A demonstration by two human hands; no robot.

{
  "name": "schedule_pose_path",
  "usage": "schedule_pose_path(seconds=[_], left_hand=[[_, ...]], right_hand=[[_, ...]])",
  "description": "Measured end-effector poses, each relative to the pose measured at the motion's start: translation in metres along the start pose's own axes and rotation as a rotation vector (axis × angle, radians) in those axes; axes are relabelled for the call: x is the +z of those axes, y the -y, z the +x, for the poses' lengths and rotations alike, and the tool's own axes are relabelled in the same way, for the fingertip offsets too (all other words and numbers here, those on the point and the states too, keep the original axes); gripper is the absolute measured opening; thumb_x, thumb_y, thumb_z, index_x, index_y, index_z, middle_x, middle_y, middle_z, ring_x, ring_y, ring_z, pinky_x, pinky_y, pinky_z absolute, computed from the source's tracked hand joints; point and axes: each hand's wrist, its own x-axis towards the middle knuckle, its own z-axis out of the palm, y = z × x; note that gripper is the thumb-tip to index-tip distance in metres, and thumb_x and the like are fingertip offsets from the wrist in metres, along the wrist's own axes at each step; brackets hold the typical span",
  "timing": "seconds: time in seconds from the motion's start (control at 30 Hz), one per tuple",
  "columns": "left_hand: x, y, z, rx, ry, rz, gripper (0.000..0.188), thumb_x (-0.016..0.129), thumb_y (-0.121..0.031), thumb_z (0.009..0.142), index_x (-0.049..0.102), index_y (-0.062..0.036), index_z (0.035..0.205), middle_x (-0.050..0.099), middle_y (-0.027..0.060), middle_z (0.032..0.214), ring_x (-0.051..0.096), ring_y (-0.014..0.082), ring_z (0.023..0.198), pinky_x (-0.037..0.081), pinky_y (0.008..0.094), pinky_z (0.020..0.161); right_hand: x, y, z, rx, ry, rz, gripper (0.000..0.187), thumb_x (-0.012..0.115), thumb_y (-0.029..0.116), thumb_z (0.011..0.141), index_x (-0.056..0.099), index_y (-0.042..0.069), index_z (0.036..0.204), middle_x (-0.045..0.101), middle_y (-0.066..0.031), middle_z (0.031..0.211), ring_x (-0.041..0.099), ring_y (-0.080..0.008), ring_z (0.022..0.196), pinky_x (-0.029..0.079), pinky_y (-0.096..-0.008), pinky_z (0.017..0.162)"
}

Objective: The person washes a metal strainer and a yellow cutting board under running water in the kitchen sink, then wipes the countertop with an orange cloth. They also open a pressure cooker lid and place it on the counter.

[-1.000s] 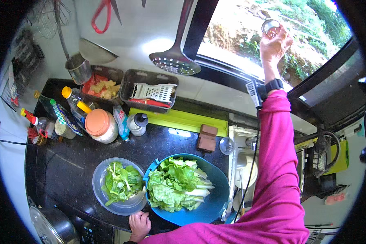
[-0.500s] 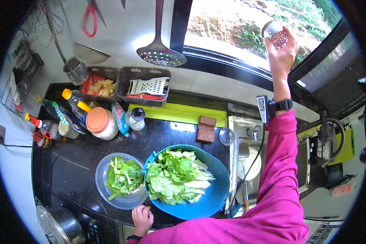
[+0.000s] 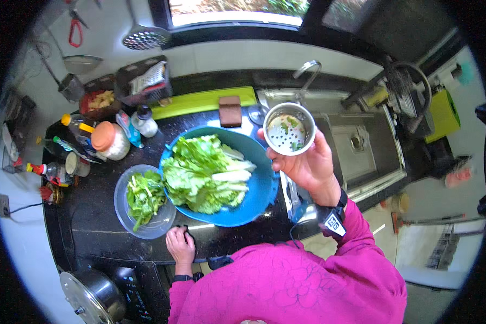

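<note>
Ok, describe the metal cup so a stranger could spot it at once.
Start at the sink, right of the picture's middle. Just left of its basin, the person's right hand holds up a small, round metal cup. Unlike the wide blue bowl to its left, its bottom is pierced with small holes and dotted with green scraps.
</note>
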Motion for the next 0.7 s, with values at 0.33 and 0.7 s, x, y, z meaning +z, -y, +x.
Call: schedule_pose_path(seconds=[0.33, 0.7], left_hand=[[0.007, 0.006, -0.008, 0.03, -0.019, 0.0, 0.016, 0.058, -0.004, 0.075, 0.057, -0.0057, 0.091, 0.051, 0.0137, 0.091, 0.052, 0.032, 0.089, 0.042, 0.0411, 0.077], [-0.023, -0.099, -0.038, -0.029, -0.386, -0.019, 0.016, 0.054, 0.011, 0.075, 0.059, 0.0008, 0.087, 0.056, 0.0109, 0.087, 0.055, 0.0254, 0.084, 0.046, 0.0341, 0.077]], right_hand=[[-0.03, -0.011, -0.132, -0.148, -0.23, -0.006, 0.07, 0.037, 0.054, 0.089, 0.024, 0.009, 0.14, 0.033, -0.0282, 0.135, 0.057, -0.0297, 0.093, 0.05, -0.0392, 0.073], [-0.124, 0.1, -0.265, -0.361, -0.259, 0.088, 0.052, 0.035, 0.048, 0.094, 0.041, 0.008, 0.126, 0.058, -0.0152, 0.11, 0.061, -0.029, 0.088, 0.053, -0.0403, 0.069]])
